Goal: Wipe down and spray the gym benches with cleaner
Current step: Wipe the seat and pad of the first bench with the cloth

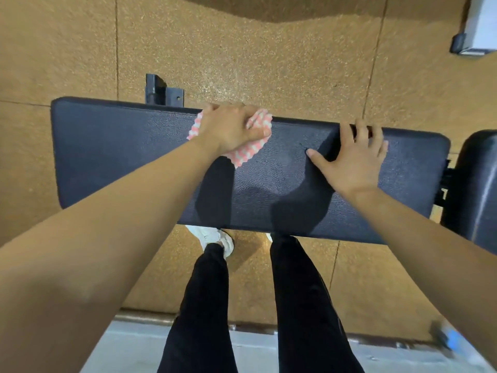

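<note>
A long dark padded gym bench (113,157) runs across the view just in front of my legs. My left hand (228,127) presses a pink-and-white striped cloth (248,152) against the bench's far edge, fingers closed over it. My right hand (355,160) lies flat on the pad to the right, fingers spread and curled over the far edge, holding nothing. A faint damp patch shows on the pad between the two hands. No spray bottle is clearly in view.
A second black pad (478,189) adjoins the bench at the right. A black metal frame bracket (161,90) sticks out behind the bench. Speckled tan rubber flooring surrounds it. A white machine base (478,25) stands top right. A blurred blue object (451,340) lies bottom right.
</note>
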Action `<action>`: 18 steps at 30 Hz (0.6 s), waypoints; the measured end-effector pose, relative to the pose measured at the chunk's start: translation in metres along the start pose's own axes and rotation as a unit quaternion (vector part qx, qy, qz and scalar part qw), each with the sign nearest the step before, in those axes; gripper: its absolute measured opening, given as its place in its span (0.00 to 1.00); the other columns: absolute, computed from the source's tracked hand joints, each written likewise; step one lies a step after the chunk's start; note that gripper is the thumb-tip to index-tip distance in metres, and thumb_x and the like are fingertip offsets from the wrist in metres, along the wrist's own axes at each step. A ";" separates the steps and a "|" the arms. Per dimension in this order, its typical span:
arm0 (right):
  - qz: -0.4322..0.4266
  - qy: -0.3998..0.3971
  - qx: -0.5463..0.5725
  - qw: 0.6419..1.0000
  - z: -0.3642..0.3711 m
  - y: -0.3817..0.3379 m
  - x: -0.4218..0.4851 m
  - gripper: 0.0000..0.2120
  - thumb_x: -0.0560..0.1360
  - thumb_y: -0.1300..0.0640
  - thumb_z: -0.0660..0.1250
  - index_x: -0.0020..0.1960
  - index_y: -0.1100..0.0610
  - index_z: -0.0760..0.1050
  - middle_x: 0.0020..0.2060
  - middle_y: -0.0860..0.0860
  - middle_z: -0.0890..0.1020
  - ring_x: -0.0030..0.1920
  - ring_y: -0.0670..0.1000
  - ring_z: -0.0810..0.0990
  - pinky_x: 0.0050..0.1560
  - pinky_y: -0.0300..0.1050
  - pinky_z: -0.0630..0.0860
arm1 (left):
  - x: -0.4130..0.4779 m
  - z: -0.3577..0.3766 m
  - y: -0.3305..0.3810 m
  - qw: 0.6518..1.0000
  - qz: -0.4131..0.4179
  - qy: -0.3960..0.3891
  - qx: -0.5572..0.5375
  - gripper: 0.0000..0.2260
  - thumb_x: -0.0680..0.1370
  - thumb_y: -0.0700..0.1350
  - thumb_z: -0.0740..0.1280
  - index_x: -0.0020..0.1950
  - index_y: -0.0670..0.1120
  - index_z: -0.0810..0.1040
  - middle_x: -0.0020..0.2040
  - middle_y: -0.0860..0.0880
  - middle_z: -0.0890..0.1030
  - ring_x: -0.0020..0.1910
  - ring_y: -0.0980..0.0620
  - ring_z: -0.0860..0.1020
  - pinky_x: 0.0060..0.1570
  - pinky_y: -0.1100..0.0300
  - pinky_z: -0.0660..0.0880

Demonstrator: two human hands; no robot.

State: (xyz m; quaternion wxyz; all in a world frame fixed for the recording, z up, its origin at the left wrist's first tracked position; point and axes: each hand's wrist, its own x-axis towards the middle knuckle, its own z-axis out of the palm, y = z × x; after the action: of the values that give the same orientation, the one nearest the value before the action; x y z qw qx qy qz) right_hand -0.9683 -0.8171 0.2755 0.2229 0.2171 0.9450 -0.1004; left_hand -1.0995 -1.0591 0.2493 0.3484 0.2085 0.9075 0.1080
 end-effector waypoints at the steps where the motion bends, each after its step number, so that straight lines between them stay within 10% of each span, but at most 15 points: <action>1: -0.013 -0.005 -0.002 1.000 0.000 0.005 0.001 0.44 0.72 0.26 0.60 0.79 0.51 0.60 0.79 0.58 0.60 0.79 0.66 0.51 0.77 0.71 0.48 | 0.003 0.001 0.009 1.000 0.001 -0.003 -0.001 0.29 0.78 0.73 0.59 0.75 0.61 0.72 0.59 0.50 0.82 0.62 0.45 0.78 0.68 0.43 0.63; 11: -0.064 0.003 0.148 0.987 -0.011 0.043 0.000 0.35 0.75 0.42 0.71 0.77 0.54 0.66 0.79 0.53 0.63 0.79 0.57 0.57 0.78 0.61 0.56 | 0.022 0.009 0.064 0.997 0.026 -0.022 -0.064 0.24 0.78 0.70 0.64 0.71 0.62 0.75 0.61 0.55 0.84 0.62 0.50 0.80 0.69 0.43 0.68; 18: 0.095 0.141 0.148 0.974 0.001 0.113 -0.020 0.33 0.75 0.41 0.69 0.74 0.57 0.70 0.77 0.59 0.64 0.75 0.63 0.61 0.77 0.58 0.59 | 0.030 0.010 0.103 0.993 0.042 -0.047 -0.102 0.23 0.79 0.65 0.67 0.70 0.56 0.78 0.62 0.51 0.85 0.61 0.48 0.81 0.65 0.48 0.75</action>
State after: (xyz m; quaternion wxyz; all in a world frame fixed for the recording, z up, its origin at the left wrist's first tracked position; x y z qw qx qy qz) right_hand -0.9006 -0.7244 0.2731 0.0610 0.3487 0.9167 -0.1856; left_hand -1.0817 -0.9529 0.2595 0.4051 0.2144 0.8649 0.2047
